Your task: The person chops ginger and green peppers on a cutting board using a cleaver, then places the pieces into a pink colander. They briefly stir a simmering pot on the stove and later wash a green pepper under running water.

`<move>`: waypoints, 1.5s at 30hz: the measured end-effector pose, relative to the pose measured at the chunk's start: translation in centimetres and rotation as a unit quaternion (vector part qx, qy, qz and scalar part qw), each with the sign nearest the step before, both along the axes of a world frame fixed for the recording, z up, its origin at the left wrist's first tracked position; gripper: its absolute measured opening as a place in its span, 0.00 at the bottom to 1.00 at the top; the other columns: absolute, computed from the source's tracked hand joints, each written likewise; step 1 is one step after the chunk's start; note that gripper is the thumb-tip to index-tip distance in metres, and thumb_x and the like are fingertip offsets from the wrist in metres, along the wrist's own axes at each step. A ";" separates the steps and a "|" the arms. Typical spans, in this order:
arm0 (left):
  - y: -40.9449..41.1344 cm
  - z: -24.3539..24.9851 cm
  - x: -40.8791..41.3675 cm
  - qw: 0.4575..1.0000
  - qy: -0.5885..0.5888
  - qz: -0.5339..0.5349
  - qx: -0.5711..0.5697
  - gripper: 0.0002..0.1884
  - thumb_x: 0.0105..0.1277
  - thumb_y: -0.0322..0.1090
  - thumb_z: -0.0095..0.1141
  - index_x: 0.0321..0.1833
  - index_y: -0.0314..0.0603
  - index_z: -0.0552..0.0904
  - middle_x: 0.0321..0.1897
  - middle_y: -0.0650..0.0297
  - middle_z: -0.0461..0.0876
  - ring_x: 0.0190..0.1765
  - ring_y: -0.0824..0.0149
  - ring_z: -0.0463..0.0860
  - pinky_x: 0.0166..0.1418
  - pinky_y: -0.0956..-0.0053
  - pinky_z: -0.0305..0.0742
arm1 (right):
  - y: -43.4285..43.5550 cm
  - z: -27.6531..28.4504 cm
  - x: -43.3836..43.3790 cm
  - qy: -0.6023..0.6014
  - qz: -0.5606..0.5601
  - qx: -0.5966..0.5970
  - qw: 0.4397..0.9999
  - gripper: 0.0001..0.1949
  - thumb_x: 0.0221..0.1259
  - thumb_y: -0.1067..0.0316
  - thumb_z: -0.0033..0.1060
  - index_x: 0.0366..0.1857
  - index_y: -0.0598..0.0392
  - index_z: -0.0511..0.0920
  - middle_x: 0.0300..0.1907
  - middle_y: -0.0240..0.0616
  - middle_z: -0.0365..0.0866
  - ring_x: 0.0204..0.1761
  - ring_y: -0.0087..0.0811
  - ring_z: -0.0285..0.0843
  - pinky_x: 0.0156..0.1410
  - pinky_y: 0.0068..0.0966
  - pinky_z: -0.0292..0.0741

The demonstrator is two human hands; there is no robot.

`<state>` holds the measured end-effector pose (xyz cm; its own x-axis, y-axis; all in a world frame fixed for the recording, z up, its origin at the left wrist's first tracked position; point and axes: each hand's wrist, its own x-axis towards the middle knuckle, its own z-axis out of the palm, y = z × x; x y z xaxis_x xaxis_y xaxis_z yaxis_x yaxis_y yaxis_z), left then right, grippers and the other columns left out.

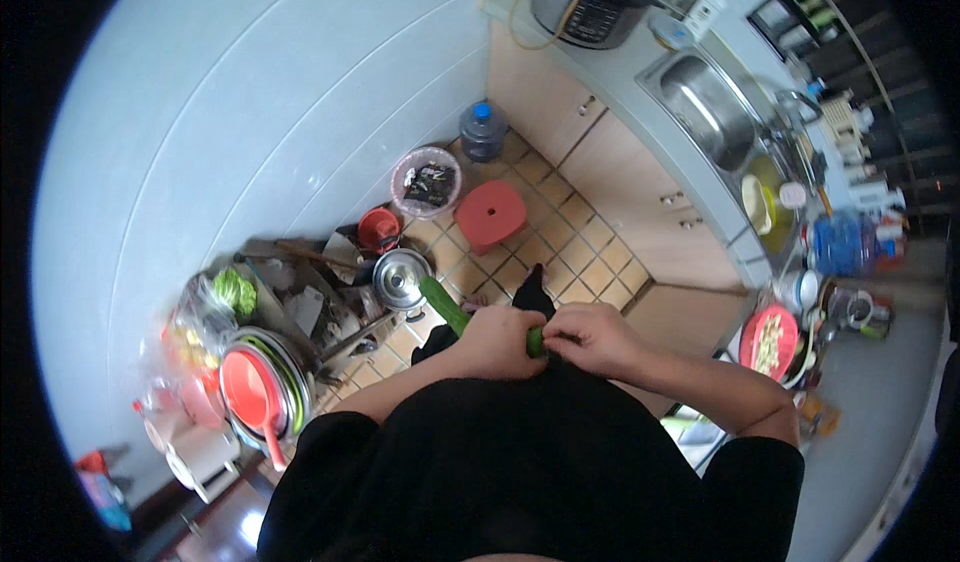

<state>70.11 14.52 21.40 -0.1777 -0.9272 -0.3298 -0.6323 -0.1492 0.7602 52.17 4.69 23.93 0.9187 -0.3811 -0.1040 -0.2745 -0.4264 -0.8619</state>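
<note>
A long green cucumber (444, 304) is held in front of my body, slanting from upper left to lower right. My left hand (504, 343) wraps around it near its lower right end, which sticks out past the fingers. The fingertips of my right hand (589, 339) pinch at that end, close against my left hand. Whether the right fingers also hold a small thing is hidden. Below the hands is the tiled floor (598, 258), with part of my dark trouser leg and foot showing.
A red plastic stool (491, 215), a lined waste bin (397, 187) and a water jug (481, 134) stand on the floor. At left, a rack holds stacked basins with a red ladle (247, 389) and a leafy vegetable (235, 292). Along the right runs a counter with a steel sink (694, 104).
</note>
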 end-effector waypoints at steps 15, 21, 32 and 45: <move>-11.0 2.4 0.5 0.983 -0.021 0.181 -0.020 0.17 0.52 0.47 0.69 0.38 0.45 0.85 0.30 0.52 0.86 0.39 0.47 0.87 0.45 0.54 0.81 | -18.7 0.6 6.1 -0.056 0.257 0.034 0.964 0.04 0.62 0.71 0.69 0.37 0.58 0.84 0.35 0.42 0.84 0.36 0.42 0.84 0.41 0.35 0.79; -12.1 1.6 3.5 0.979 -0.037 0.202 -0.001 0.18 0.53 0.50 0.69 0.39 0.46 0.85 0.30 0.54 0.87 0.39 0.48 0.87 0.44 0.54 0.80 | -18.7 0.0 9.2 0.138 0.116 0.291 0.940 0.06 0.61 0.72 0.70 0.38 0.59 0.84 0.35 0.41 0.85 0.35 0.31 0.86 0.41 0.29 0.79; -12.5 0.0 13.1 0.977 -0.028 0.174 -0.122 0.19 0.56 0.51 0.70 0.39 0.43 0.83 0.28 0.52 0.85 0.35 0.47 0.87 0.40 0.54 0.81 | -19.4 2.0 18.0 0.082 0.190 -0.022 0.978 0.08 0.63 0.65 0.67 0.37 0.58 0.84 0.39 0.46 0.85 0.44 0.48 0.84 0.50 0.39 0.79; -11.9 0.8 20.2 0.974 0.149 -0.027 -0.169 0.28 0.61 0.61 0.69 0.44 0.41 0.81 0.29 0.49 0.84 0.37 0.43 0.86 0.40 0.52 0.78 | -18.5 2.8 20.5 0.042 0.242 0.110 0.963 0.08 0.68 0.63 0.66 0.39 0.56 0.82 0.34 0.42 0.83 0.38 0.45 0.83 0.42 0.36 0.77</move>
